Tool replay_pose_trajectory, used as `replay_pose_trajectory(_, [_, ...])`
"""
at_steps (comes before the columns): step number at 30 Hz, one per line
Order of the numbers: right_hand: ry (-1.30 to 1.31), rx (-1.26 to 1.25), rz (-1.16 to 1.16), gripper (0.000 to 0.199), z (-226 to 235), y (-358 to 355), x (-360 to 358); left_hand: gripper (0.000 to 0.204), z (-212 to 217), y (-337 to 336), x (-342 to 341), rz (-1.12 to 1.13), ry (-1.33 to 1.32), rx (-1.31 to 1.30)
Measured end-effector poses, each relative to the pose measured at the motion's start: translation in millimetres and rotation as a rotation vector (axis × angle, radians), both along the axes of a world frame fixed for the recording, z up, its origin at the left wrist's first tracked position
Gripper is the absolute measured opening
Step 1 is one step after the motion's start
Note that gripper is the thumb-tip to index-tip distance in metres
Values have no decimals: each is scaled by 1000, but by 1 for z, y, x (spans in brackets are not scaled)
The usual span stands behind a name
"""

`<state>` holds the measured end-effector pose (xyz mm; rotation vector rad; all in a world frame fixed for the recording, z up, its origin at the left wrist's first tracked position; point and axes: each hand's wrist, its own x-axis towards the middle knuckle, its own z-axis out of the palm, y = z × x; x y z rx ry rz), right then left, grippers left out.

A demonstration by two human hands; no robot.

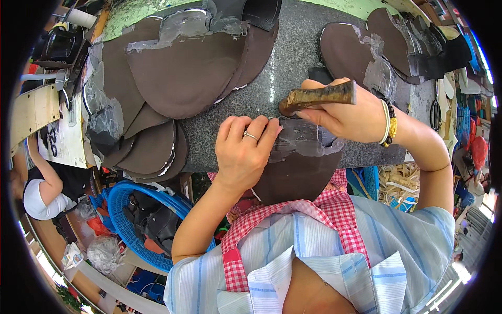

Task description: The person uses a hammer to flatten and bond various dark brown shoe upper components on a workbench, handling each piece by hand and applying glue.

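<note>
Striped shirt (389,225), brown piece (300,175) under left fingers (268,134)

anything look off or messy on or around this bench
Nothing on the bench looks clearly spilled or broken. The grey patches on the brown pieces have ragged edges, but several pieces share them, so that seems normal. Near the bench's right end, pale strips lie in a tangled heap, which looks untidy.

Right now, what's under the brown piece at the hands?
The brown piece lies partly over the speckled grey slab; its lower end extends past the slab's edge toward the checked apron. Anything directly beneath it is covered and cannot be seen.
</note>
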<state>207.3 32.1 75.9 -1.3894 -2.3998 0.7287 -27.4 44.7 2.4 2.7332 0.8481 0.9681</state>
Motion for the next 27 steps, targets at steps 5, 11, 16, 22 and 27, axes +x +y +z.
replay_pose_trajectory(5, [-125, -246, -53, 21, 13, 2, -8, 22, 1, 0, 1, 7, 2, 26])
replay_pose_trajectory(11, [-122, -209, -7, 26, 10, 5, -8, 21, 3, 0, 2, 6, 21, 5])
replay_pose_trajectory(16, [-152, -234, 11, 26, 17, 5, -11, 20, 4, -1, 2, 5, 22, -8])
replay_pose_trajectory(22, [-28, -114, -33, 21, 9, 0, -15, 22, 7, -3, 0, 95, 29, -18])
replay_pose_trajectory(27, [-90, -127, -28, 23, 10, 1, -15, 24, 6, -18, 0, 167, -10, -114])
